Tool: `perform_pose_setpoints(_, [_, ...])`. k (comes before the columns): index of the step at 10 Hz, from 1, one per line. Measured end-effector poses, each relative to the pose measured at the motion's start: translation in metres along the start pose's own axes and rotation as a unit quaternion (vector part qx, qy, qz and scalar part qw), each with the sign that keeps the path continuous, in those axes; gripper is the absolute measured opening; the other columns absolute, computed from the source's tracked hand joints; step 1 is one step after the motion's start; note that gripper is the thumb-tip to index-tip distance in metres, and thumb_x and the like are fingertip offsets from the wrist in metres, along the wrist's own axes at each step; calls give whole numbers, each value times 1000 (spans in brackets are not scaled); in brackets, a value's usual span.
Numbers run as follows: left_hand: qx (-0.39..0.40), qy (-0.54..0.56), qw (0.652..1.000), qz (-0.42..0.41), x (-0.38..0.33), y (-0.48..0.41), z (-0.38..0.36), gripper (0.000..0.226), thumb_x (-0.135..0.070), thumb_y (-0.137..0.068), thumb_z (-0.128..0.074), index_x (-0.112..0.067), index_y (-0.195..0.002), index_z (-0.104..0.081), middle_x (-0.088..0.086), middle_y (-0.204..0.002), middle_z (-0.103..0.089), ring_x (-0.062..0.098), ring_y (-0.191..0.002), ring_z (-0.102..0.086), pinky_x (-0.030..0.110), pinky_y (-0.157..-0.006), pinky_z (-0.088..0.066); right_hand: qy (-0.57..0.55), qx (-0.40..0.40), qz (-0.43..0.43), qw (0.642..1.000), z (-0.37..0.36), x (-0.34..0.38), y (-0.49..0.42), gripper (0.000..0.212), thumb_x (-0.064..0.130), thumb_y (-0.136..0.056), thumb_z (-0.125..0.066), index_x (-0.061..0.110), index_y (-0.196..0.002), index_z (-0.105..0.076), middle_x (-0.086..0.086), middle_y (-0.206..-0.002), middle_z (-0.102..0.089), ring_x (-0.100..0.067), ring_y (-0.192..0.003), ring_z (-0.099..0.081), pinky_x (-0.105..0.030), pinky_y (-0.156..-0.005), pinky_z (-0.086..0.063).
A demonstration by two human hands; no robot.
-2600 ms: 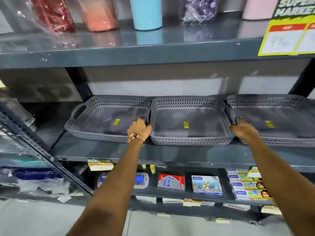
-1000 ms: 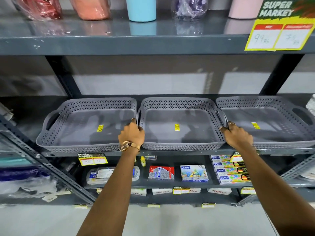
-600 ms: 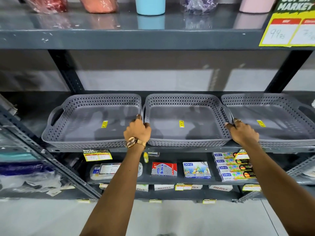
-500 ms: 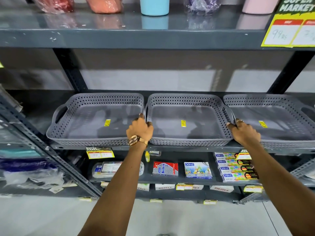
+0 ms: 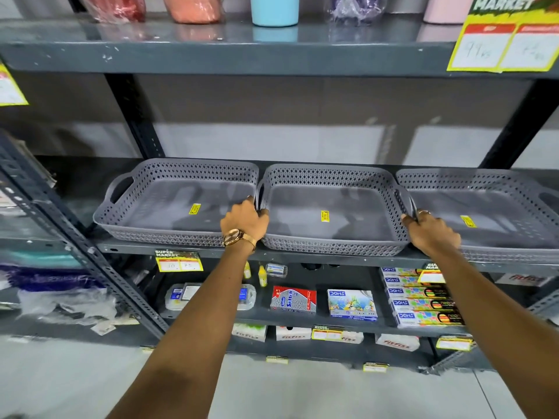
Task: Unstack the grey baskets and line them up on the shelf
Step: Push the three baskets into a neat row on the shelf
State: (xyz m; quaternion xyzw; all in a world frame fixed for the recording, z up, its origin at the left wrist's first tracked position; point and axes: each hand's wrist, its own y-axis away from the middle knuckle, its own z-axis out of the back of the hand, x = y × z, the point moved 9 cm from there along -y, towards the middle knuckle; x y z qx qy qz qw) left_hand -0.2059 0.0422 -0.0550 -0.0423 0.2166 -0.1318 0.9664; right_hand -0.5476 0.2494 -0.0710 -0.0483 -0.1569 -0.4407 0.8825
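On the middle shelf [image 5: 332,259] three grey baskets sat side by side, the middle basket [image 5: 329,219] gripped at its end handles by the left hand [image 5: 243,221] and right hand [image 5: 434,231], fingers partly hidden behind the rims, while the right basket [image 5: 499,213] ran off-frame and the left basket [image 5: 178,204] showed whole.

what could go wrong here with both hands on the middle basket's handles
1. The middle basket sits tight between the left basket and right basket; shifting it sideways may shove a neighbour out of line.
2. The left hand and right hand grip handles wedged against the neighbouring rims, so fingers could get pinched.
3. All three front edges sit near the shelf lip; a pull forward could tip one off.
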Motion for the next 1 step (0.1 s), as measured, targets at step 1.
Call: perform_pose_setpoints(1, [-5,-27,1000,1,-4,0,2,41,-44,-91,-43,-11,-111,-57,18,-109,-67,40,-99,-63,42,-78,-49,-13,-4,4,1000,2,4,2,54,51,-95,-29,10,-124,-48,-25,-129,-56,-43,-118,-53,-50,-97,-40])
